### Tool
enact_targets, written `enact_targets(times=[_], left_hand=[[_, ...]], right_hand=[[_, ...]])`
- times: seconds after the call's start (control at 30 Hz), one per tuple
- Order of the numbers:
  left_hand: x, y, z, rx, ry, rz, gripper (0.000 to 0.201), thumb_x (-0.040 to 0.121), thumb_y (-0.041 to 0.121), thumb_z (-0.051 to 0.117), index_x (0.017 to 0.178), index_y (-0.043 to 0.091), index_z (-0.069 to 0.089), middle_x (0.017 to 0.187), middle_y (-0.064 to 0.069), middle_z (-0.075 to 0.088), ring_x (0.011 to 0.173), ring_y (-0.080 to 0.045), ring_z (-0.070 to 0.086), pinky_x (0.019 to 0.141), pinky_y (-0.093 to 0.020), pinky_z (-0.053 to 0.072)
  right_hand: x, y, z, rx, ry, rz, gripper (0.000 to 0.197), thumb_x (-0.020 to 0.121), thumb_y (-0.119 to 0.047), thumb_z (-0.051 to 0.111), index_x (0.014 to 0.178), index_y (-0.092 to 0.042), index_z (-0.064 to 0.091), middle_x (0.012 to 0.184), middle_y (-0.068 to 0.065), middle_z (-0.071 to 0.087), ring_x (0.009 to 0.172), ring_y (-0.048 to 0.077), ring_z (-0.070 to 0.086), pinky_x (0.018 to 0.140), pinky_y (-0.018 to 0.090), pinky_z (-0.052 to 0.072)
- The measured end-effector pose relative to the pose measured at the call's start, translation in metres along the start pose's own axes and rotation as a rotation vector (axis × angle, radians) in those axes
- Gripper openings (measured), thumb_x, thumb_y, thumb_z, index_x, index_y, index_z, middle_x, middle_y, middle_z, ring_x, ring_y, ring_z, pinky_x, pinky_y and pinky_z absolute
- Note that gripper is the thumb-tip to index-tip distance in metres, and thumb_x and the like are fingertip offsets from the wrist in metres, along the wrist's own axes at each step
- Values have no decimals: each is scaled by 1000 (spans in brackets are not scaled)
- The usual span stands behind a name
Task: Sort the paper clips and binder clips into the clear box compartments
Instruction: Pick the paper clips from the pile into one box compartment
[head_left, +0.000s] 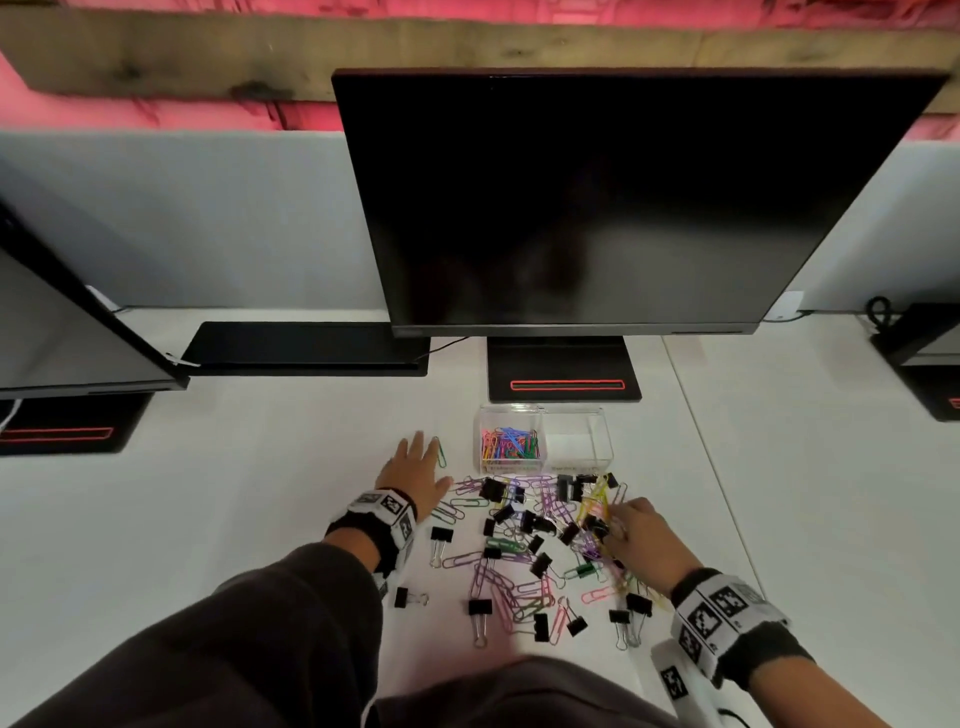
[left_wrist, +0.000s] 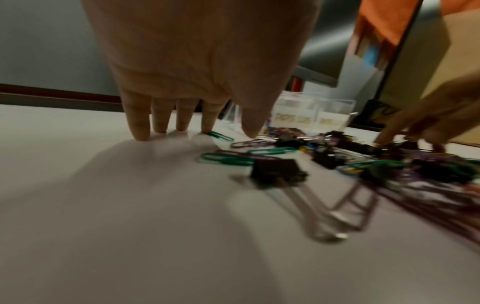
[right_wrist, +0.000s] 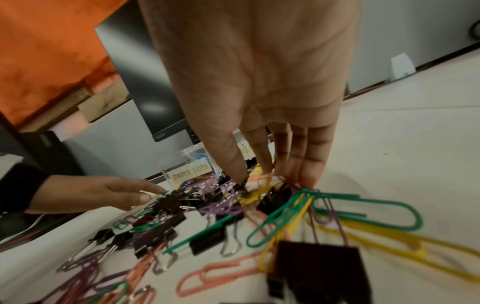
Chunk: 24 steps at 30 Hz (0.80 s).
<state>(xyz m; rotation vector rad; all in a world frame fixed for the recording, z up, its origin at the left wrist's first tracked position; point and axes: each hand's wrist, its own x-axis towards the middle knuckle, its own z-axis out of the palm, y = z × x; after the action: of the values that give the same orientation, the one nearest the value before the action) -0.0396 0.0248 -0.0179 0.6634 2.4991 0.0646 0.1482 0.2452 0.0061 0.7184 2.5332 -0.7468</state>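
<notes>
The clear box stands in front of the monitor stand. Its left compartment holds several coloured paper clips; I see nothing in its right compartment. In the right wrist view the box carries a "PAPER CLIPS" label. A mixed pile of coloured paper clips and black binder clips lies on the desk before the box. My left hand lies flat left of the pile, its index fingertip touching a lone green paper clip. My right hand reaches into the pile's right side. Its straight fingertips rest on tangled yellow clips.
A dark monitor with a black stand base stands right behind the box. A second monitor and a flat black slab are at the left. White desk surface lies left of my left hand. A seam crosses the desk at the right.
</notes>
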Motion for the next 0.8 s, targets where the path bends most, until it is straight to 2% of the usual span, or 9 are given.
enact_targets(times=[0.07, 0.17, 0.23, 0.3, 0.4, 0.53, 0.6, 0.67, 0.8], left_hand=[[-13, 12, 4, -14, 30, 41, 60, 97, 41, 39, 147, 12, 22, 158, -9, 12, 146, -27, 15, 116, -42, 27], [-27, 22, 3, -61, 55, 95, 53, 93, 41, 48, 138, 14, 39, 147, -7, 31, 135, -25, 33, 108, -41, 37], [-32, 21, 4, -68, -8, 124, 64, 89, 42, 54, 143, 18, 31, 152, -6, 25, 139, -25, 28, 111, -42, 34], [-35, 18, 5, 8, -95, 148, 79, 85, 45, 59, 148, 22, 18, 158, -3, 11, 144, -26, 15, 115, -45, 28], [-39, 19, 8, 15, -125, 172, 77, 86, 47, 57, 148, 21, 20, 159, -1, 12, 145, -26, 14, 116, -45, 26], [-46, 30, 17, -88, 4, 152, 69, 85, 42, 60, 143, 19, 29, 149, -2, 29, 136, -24, 31, 108, -41, 37], [-46, 33, 21, -53, 49, 59, 73, 83, 41, 64, 142, 15, 28, 144, -7, 32, 133, -27, 33, 105, -42, 39], [-44, 35, 23, -78, 62, -23, 68, 83, 35, 65, 138, 10, 34, 140, -11, 34, 130, -28, 35, 105, -41, 40], [-37, 38, 24, -209, 67, -28, 46, 89, 20, 59, 131, 7, 43, 135, -15, 42, 127, -30, 39, 106, -36, 37]], right_hand=[[-1, -3, 0, 2, -5, -38, 30, 89, -13, 49, 117, -4, 55, 123, 15, 48, 111, 31, 52, 98, 35, 43], [-3, -10, -1, -44, 106, -145, 33, 92, -17, 48, 124, -12, 54, 129, 11, 50, 118, 28, 49, 101, 33, 41], [-4, -17, -1, -125, 123, -240, 42, 91, -21, 51, 132, -16, 46, 137, 7, 45, 124, 26, 43, 103, 33, 39], [-3, -22, 1, -257, 57, -286, 58, 88, -28, 55, 141, -18, 33, 146, 6, 35, 130, 26, 36, 107, 36, 36], [-2, -24, 4, -363, -30, -229, 66, 88, -34, 53, 145, -17, 24, 153, 8, 24, 136, 30, 29, 110, 41, 34], [-6, -21, 6, -293, 54, -207, 47, 93, -27, 46, 137, -15, 38, 142, 10, 37, 125, 28, 42, 101, 38, 43], [-5, -18, 2, -204, 125, -105, 45, 92, -29, 47, 133, -10, 41, 135, 13, 42, 121, 29, 45, 99, 39, 45], [-1, -15, -2, -159, 97, 31, 54, 91, -37, 49, 132, -5, 38, 133, 16, 42, 122, 32, 44, 100, 41, 43], [9, -24, -2, -61, 71, 165, 62, 86, -41, 56, 132, -4, 37, 133, 16, 40, 123, 33, 42, 99, 40, 42]])
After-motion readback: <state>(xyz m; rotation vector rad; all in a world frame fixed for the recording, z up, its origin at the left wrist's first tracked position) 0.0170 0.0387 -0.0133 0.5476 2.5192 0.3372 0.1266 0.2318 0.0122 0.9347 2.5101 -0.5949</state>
